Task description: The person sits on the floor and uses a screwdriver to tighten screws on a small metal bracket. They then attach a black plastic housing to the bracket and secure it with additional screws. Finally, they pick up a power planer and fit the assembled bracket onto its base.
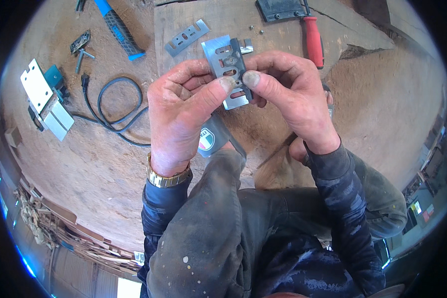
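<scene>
My left hand [184,107] and my right hand [288,94] together hold a flat slotted metal blade with a dark clamp plate [229,67] laid on it, just above the plank. Both thumbs press on the plate's lower end, and the fingers wrap behind it. A gold watch sits on my left wrist. A second slotted metal blade [186,37] lies loose on the plank beyond my left hand.
A wooden plank [263,35] lies on sawdust-covered ground. A red-handled screwdriver [313,40] and a dark plate [280,9] rest on it. An electric planer [47,99] with black cord [111,107], a blue-handled tool [118,27] and small parts lie to the left.
</scene>
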### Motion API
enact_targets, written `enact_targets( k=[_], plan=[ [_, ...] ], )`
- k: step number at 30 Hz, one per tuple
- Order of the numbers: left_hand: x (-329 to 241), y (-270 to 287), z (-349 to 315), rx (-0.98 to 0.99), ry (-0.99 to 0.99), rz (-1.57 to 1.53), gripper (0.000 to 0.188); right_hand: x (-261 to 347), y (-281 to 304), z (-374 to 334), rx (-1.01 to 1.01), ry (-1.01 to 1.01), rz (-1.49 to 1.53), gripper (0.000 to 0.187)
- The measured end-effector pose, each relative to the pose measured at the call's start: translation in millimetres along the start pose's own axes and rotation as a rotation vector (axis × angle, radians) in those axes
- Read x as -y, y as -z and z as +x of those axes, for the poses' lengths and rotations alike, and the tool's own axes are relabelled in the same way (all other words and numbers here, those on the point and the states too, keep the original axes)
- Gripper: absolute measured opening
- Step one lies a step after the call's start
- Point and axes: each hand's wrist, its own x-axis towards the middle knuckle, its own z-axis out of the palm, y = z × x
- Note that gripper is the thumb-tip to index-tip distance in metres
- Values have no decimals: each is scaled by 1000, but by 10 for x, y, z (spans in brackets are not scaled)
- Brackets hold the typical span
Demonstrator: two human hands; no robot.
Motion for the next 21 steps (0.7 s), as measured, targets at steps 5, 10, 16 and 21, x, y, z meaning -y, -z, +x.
enact_targets(
  k=[5, 10, 16, 21],
  plan=[
    [-4, 59, -20, -22, 42, 34, 31, -112, 21, 37, 37, 24, 21, 27],
    [71, 167, -24, -165, 65, 87, 27, -207, 221, 218, -290, 250, -737, 14],
    [152, 200, -34, -166, 56, 80, 27, -313, 408, 685, -405, 784, -1255, 14],
    [162, 145, -46, -152, 40, 125, 24, -352, 395, 794, -372, 784, -1371, 13]
  ],
)
